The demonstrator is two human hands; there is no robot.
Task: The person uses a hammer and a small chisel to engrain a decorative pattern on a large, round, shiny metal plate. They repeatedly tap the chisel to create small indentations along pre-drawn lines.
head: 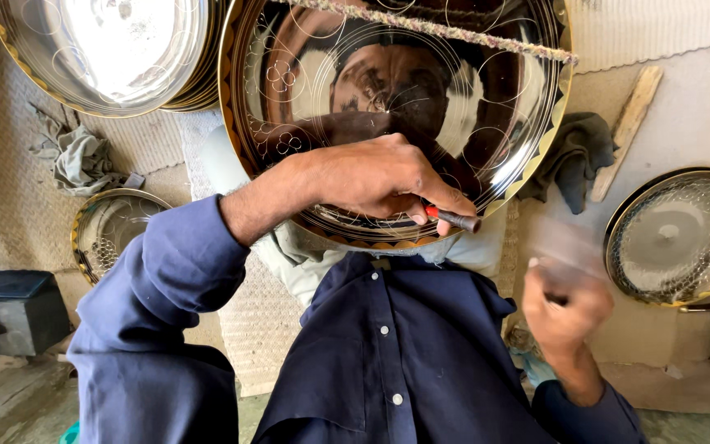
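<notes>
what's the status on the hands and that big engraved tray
Left hand shut on red-and-dark chisel tool, tip on large shiny engraved metal tray. Right hand raised, motion-blurred, grip contents unclear. Nothing between the hands and the tray.

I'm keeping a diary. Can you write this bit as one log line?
left hand: grips red-tipped tool on engraved tray | right hand: blurred, fisted, off tray

Pale woven mat [10,189] over dusty floor [700,115]; bright daylight; dark box [10,312] at one side
</notes>
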